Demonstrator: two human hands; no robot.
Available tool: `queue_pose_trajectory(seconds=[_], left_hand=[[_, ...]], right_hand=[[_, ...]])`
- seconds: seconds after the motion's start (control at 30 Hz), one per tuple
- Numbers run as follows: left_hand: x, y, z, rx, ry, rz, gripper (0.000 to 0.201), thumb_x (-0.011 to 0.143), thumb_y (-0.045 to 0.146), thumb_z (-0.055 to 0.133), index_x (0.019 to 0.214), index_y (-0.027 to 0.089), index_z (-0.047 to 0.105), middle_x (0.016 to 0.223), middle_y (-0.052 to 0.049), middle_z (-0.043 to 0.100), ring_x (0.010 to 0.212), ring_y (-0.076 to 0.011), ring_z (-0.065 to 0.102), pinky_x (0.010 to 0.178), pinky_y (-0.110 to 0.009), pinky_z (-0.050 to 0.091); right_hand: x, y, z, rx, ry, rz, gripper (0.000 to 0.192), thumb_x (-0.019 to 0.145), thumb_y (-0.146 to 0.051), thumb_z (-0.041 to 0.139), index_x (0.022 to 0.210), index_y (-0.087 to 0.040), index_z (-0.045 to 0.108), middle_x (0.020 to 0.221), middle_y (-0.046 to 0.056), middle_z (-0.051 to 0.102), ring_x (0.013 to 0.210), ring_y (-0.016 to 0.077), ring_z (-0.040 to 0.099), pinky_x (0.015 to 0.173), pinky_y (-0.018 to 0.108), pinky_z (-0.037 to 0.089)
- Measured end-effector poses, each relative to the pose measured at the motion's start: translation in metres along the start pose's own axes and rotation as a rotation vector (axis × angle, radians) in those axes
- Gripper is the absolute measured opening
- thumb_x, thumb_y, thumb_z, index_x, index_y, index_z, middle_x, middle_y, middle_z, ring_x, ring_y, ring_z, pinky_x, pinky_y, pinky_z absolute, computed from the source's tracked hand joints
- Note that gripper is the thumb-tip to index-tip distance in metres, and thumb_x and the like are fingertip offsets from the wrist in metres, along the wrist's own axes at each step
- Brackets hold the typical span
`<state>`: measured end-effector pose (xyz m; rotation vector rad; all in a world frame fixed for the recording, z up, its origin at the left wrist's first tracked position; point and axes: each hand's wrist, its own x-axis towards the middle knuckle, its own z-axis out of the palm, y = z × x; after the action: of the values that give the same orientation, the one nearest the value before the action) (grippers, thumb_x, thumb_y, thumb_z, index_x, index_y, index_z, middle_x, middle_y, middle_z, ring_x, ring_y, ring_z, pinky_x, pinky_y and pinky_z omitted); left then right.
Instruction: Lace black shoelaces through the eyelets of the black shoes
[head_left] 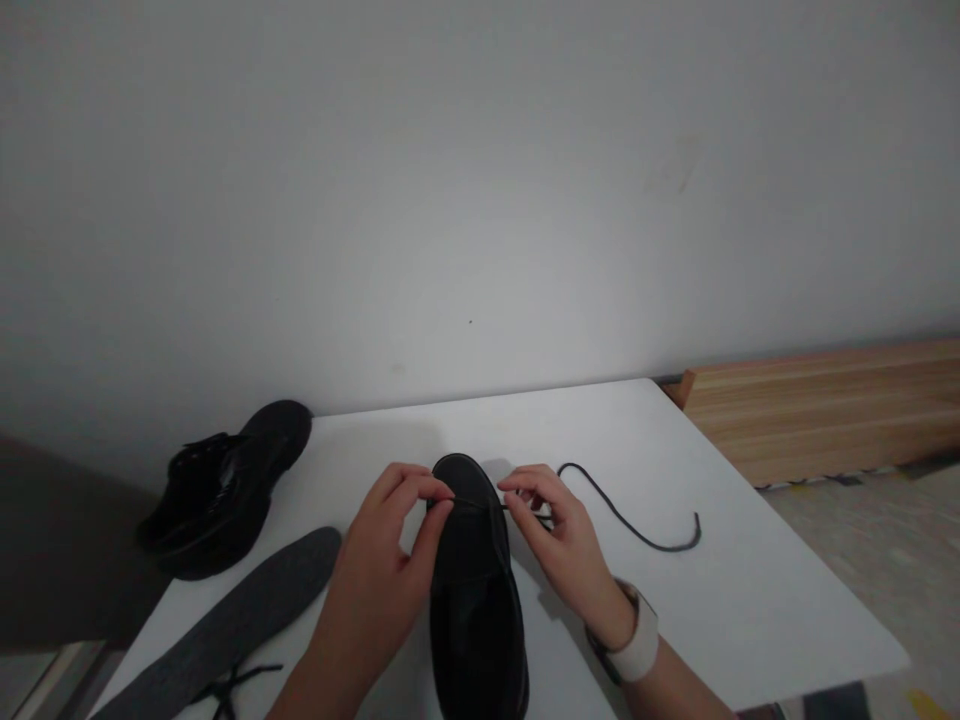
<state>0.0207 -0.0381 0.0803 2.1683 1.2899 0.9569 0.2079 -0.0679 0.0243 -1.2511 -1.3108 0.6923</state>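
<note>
— Lying where?
— Black shoe (pixel 476 590) at lower centre on white table (pixel 750 600); long axis running up-down, toe pointing toward top.
— Gripping?
— Left hand (pixel 382 570), right hand (pixel 559 540) both pinching lace (pixel 630 525) across it; trailing right.

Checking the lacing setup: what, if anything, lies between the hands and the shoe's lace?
Nothing visible. Both the left hand and right hand already pinch the lace across the shoe; its loose end trails right on the table.
</note>
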Motion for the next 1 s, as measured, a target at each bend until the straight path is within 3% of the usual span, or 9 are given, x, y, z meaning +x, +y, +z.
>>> queue_pose_trajectory(seconds=[0.1,0.23,0.33,0.47,0.6,0.8,1.0], left_hand=[[-0.007,0.009,-0.014,-0.004,0.084,0.041,0.011,0.095,0.023,0.055,0.093,0.024,0.065,0.099,-0.003,0.06,0.094,-0.02,0.061,0.083,-0.031,0.049],[-0.013,0.005,-0.014,-0.064,0.11,0.046,0.012,0.094,0.022,0.056,0.091,0.025,0.067,0.098,-0.002,0.061,0.093,-0.0189,0.061,0.083,-0.03,0.049],[-0.015,-0.009,-0.007,-0.143,0.076,-0.045,0.008,0.092,0.026,0.058,0.098,0.024,0.064,0.099,-0.003,0.061,0.092,-0.0199,0.06,0.082,-0.033,0.049],[-0.024,-0.03,0.007,-0.274,-0.045,-0.237,0.041,0.082,0.031,0.069,0.118,0.022,0.053,0.111,-0.006,0.06,0.091,-0.0208,0.061,0.081,-0.037,0.052],[-0.032,-0.042,0.016,-0.444,-0.157,-0.373,0.046,0.079,0.034,0.068,0.119,0.02,0.051,0.109,-0.007,0.061,0.088,-0.0201,0.063,0.078,-0.036,0.052],[-0.037,-0.057,0.011,-0.756,-0.136,-0.574,0.039,0.075,0.037,0.068,0.107,0.017,0.063,0.094,-0.008,0.073,0.085,-0.0235,0.066,0.074,-0.034,0.049],[-0.043,-0.062,0.008,-0.918,-0.081,-0.645,0.034,0.074,0.032,0.07,0.104,0.017,0.074,0.093,-0.007,0.078,0.084,-0.0223,0.067,0.08,-0.033,0.047]], right_hand=[[0.005,-0.026,0.005,0.055,-0.085,-0.025,0.017,0.092,-0.03,0.062,0.102,-0.024,0.074,0.097,0.006,0.07,0.076,0.0172,0.057,0.071,0.031,0.046],[0.01,-0.046,0.019,0.149,-0.228,0.098,0.02,0.086,-0.032,0.069,0.102,-0.022,0.075,0.08,0.002,0.07,0.063,0.014,0.051,0.062,0.029,0.043],[0.013,-0.044,0.027,0.177,-0.219,0.144,0.016,0.085,-0.034,0.069,0.091,-0.02,0.075,0.07,0.0,0.066,0.06,0.0131,0.049,0.057,0.027,0.039],[0.018,-0.032,0.031,0.119,-0.195,0.144,0.015,0.085,-0.034,0.068,0.087,-0.019,0.072,0.064,-0.003,0.057,0.058,0.0127,0.047,0.056,0.026,0.039],[0.021,-0.026,0.033,-0.029,-0.249,0.081,0.009,0.086,-0.026,0.064,0.084,-0.019,0.069,0.069,-0.001,0.059,0.063,0.0138,0.052,0.06,0.027,0.042],[0.027,-0.027,0.034,-0.208,-0.352,0.058,0.009,0.085,-0.015,0.06,0.083,-0.019,0.068,0.074,0.0,0.064,0.064,0.0136,0.054,0.06,0.025,0.042],[0.028,-0.034,0.034,-0.303,-0.442,0.049,0.014,0.082,-0.006,0.06,0.083,-0.019,0.066,0.073,-0.001,0.063,0.061,0.0121,0.053,0.058,0.024,0.04]])
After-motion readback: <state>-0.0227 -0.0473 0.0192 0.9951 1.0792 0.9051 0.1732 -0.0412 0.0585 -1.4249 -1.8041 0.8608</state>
